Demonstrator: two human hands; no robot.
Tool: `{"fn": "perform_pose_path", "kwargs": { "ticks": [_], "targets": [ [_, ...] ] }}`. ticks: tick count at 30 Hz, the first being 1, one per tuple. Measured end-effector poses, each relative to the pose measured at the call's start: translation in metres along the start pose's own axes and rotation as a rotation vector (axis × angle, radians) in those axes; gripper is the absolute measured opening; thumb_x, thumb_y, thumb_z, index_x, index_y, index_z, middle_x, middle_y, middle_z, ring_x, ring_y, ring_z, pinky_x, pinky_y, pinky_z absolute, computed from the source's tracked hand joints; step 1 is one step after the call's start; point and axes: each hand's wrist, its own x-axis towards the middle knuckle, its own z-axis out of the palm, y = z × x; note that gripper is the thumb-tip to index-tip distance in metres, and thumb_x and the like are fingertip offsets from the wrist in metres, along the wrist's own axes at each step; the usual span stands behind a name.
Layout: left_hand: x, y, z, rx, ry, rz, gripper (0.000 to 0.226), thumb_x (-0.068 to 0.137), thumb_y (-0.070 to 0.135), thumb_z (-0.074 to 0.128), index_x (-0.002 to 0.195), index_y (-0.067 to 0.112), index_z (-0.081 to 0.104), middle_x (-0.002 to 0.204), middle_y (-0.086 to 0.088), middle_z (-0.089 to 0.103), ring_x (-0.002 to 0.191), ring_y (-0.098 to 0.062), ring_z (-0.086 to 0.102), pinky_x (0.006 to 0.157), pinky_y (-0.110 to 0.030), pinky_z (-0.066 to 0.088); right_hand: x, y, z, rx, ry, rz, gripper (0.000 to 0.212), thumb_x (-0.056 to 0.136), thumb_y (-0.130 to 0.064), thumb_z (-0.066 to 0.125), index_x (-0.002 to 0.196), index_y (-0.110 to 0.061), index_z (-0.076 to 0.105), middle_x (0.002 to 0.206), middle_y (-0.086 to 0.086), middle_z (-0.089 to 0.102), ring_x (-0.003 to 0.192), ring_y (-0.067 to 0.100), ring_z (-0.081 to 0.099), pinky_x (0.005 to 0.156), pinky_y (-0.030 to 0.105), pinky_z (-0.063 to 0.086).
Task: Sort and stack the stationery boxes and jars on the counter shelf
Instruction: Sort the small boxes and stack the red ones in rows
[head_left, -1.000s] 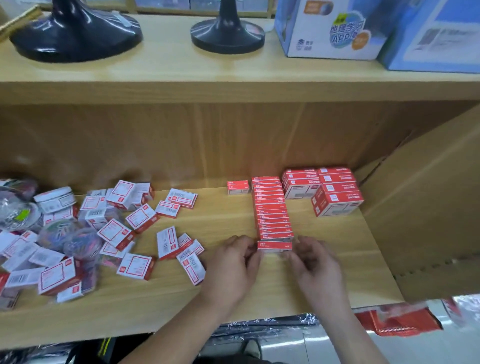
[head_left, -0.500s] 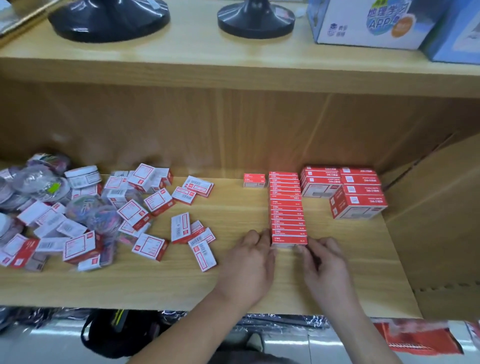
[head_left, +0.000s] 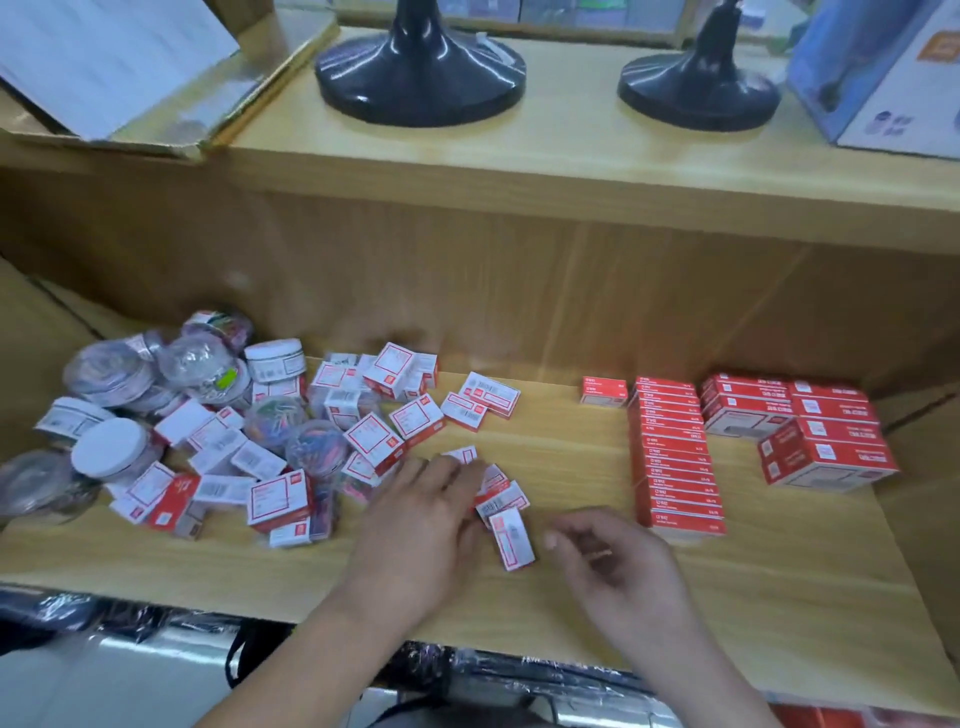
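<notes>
Head view looks down on a light wooden shelf (head_left: 789, 582) under the desk top. The left hand (head_left: 421, 530) lies palm down, its fingers stretched flat and touching a small cluster of white-and-red labelled cardboard boxes (head_left: 500, 492) near the middle of the shelf; it grips nothing that shows. Just beside those fingers, on the near side, one more white-and-red box (head_left: 513, 540) lies flat, label up, its long axis running from the back left to the front right. The right hand (head_left: 618, 571) hovers just right of this box, fingers loosely curled and holding nothing.

Right of the hands, a row of flat red boxes (head_left: 675, 462) runs from the back wall toward the front edge, each box set crosswise with its long side left to right. A single red box (head_left: 603, 391) stands at the back, just left of the row. Larger red cartons (head_left: 826, 457) are stacked at the far right.

On the left lies a loose heap of labelled boxes (head_left: 374, 436) pointing every way, mixed with clear plastic jars with white lids (head_left: 111, 449).
</notes>
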Motion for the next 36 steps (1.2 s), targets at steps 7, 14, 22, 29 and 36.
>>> {"fn": "perform_pose_path", "kwargs": {
  "ticks": [7,14,22,29,36],
  "targets": [
    [0.01,-0.018,-0.004,-0.079,0.163,0.086,0.046,0.065,0.006,0.086,0.106,0.023,0.073,0.095,0.005,0.067,0.087,-0.022,0.065,0.067,-0.032,0.055,0.02,-0.031,0.008,0.101,-0.077,0.066,0.016,0.088,-0.005,0.072,0.085,-0.02,0.077,0.079,-0.008,0.076,0.068,-0.001,0.064,0.064,0.013,0.048],
    [0.009,0.004,-0.046,-1.24,0.162,-0.354,0.021,0.098,0.007,0.066,0.108,0.023,0.076,0.098,0.004,0.079,0.084,-0.012,0.072,0.074,-0.027,0.056,0.033,-0.051,0.013,0.207,-0.038,0.176,0.035,0.087,-0.016,0.076,0.118,-0.029,0.069,0.104,-0.011,0.075,0.083,0.017,0.072,0.071,0.027,0.058],
    [0.003,0.009,-0.048,-1.387,0.108,-0.438,0.03,0.101,0.0,0.056,0.11,0.022,0.074,0.089,-0.003,0.079,0.074,-0.013,0.071,0.067,-0.023,0.057,0.032,-0.072,0.013,0.427,-0.139,0.228,0.023,0.09,-0.005,0.069,0.112,-0.011,0.071,0.089,0.013,0.077,0.07,0.024,0.07,0.068,0.037,0.06],
    [-0.034,-0.026,-0.013,-0.996,0.152,-0.429,0.017,0.096,0.016,0.065,0.097,0.032,0.071,0.078,0.002,0.071,0.072,-0.024,0.064,0.066,-0.038,0.052,0.033,-0.061,0.002,0.368,0.137,0.249,0.008,0.09,-0.003,0.07,0.096,-0.007,0.067,0.081,0.006,0.076,0.066,0.016,0.066,0.056,0.028,0.057],
    [-0.055,-0.025,-0.01,-0.911,0.087,-0.357,0.013,0.093,0.013,0.069,0.091,0.026,0.071,0.078,0.007,0.06,0.065,-0.004,0.053,0.06,-0.024,0.041,0.037,-0.064,0.014,0.419,0.046,0.373,0.009,0.089,-0.001,0.071,0.096,-0.002,0.064,0.084,0.015,0.076,0.076,0.024,0.074,0.063,0.033,0.061]
  ]
}}
